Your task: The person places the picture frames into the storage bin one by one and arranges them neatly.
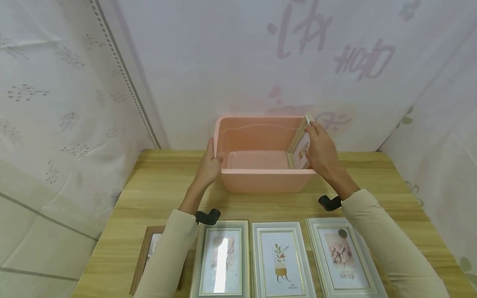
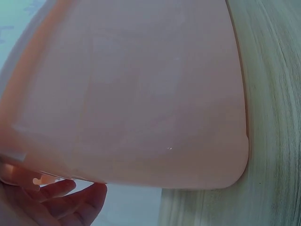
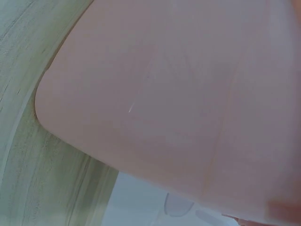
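A pink plastic bin (image 1: 266, 182) stands at the back of the wooden table, its opening toward me. My left hand (image 1: 209, 167) grips the bin's left rim; in the left wrist view its fingers (image 2: 91, 200) curl at the edge beside the outer wall (image 2: 141, 94). At the right end, my right hand (image 1: 323, 151) holds the upper edge of a picture frame (image 1: 301, 152) that leans upright inside the bin against the right wall. The right wrist view shows mostly the bin's outer wall (image 3: 141, 94), with the hand almost wholly out of sight.
Nearer me lie three light-coloured picture frames: one with glare (image 1: 223, 265), one with a plant print (image 1: 281, 265), one with pink flowers (image 1: 340, 260). A brown frame (image 1: 143, 256) is partly under my left sleeve. Printed cloth (image 1: 238, 74) hangs behind the bin.
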`<state>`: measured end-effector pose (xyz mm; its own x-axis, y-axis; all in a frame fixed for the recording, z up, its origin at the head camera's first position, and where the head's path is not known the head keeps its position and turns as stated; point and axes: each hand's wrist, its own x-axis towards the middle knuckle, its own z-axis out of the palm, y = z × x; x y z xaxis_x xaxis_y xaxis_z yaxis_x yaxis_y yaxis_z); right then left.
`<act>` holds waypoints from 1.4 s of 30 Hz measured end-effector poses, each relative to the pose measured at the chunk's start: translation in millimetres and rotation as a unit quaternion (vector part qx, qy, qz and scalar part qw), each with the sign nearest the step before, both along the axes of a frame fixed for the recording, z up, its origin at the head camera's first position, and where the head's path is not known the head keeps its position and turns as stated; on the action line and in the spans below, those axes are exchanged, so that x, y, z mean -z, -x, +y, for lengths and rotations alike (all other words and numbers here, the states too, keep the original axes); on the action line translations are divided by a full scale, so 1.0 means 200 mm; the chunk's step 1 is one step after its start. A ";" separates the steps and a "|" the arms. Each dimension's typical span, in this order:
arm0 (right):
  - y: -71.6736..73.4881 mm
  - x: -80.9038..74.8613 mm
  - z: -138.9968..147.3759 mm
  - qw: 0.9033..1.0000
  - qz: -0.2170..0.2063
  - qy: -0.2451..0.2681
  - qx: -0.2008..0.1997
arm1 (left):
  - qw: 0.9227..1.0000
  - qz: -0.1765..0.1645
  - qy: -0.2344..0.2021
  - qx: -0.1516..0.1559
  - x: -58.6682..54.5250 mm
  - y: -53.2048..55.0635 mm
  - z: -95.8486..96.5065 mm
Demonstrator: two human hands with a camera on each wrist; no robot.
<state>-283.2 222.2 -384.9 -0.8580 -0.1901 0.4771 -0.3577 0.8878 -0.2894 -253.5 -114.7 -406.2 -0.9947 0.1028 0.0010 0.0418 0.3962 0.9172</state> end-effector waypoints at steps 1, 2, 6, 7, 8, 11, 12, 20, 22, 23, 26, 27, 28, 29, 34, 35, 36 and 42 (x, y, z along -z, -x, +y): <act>0.00 0.00 0.00 1.000 0.000 -0.004 0.005 | 1.000 0.001 0.000 -0.003 0.00 0.00 0.00; 0.00 -0.01 -0.01 1.000 0.000 -0.008 0.012 | 1.000 0.003 -0.001 -0.005 0.00 0.00 0.00; 0.00 -0.01 -0.02 0.999 -0.009 -0.012 0.037 | 1.000 0.005 -0.005 -0.011 0.00 0.00 -0.01; 0.00 -0.02 -0.02 0.999 -0.013 -0.011 0.041 | 1.000 0.005 -0.006 -0.012 0.00 0.00 -0.01; 0.00 -0.02 -0.02 0.999 -0.018 -0.009 0.043 | 1.000 0.004 -0.006 -0.014 0.00 0.00 -0.01; 0.00 -0.04 -0.01 0.998 -0.041 -0.012 0.042 | 1.000 -0.001 -0.004 -0.016 0.00 0.00 -0.01; 0.00 -0.04 -0.01 0.998 -0.050 -0.014 0.042 | 1.000 -0.002 -0.003 -0.015 0.00 0.01 -0.01; -0.02 -0.10 0.05 0.995 -0.100 -0.005 0.022 | 1.000 -0.005 -0.020 -0.016 0.00 0.01 0.00; -0.03 -0.10 0.08 0.996 -0.090 0.012 0.011 | 1.000 -0.005 -0.023 -0.018 0.00 0.00 0.00; -0.04 -0.10 0.09 0.996 -0.083 0.024 0.006 | 0.999 -0.005 -0.025 -0.019 0.00 0.00 0.00; -0.09 -0.10 0.11 0.996 -0.066 0.059 -0.011 | 0.999 -0.003 -0.032 -0.021 0.02 0.00 0.00; -0.12 -0.10 0.12 0.995 -0.067 0.074 -0.014 | 0.999 -0.003 -0.035 -0.021 0.02 0.00 0.00; -0.14 -0.09 0.14 0.994 -0.070 0.085 -0.017 | 0.999 -0.003 -0.036 -0.021 0.02 0.00 0.00; -0.16 -0.08 0.15 0.992 -0.073 0.097 -0.017 | 0.999 -0.004 -0.035 -0.022 0.02 0.00 0.01; -0.27 -0.01 0.22 0.988 -0.075 0.132 -0.009 | 0.999 -0.005 -0.031 -0.015 0.02 0.00 0.02; -0.28 0.00 0.23 0.988 -0.071 0.135 -0.010 | 0.999 -0.003 -0.030 -0.014 0.02 0.00 0.02; -0.30 0.01 0.24 0.988 -0.069 0.135 -0.011 | 0.999 -0.001 -0.030 -0.013 0.02 0.00 0.02; -0.40 0.06 0.31 0.989 -0.080 0.121 -0.006 | 0.999 0.005 -0.028 -0.016 0.01 0.01 0.01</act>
<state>-203.7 283.2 -396.1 -0.9248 -0.0977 0.3676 -0.3001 0.7811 -0.5475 -255.0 -112.7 -408.2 -0.9974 0.0709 0.0161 0.0397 0.3452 0.9377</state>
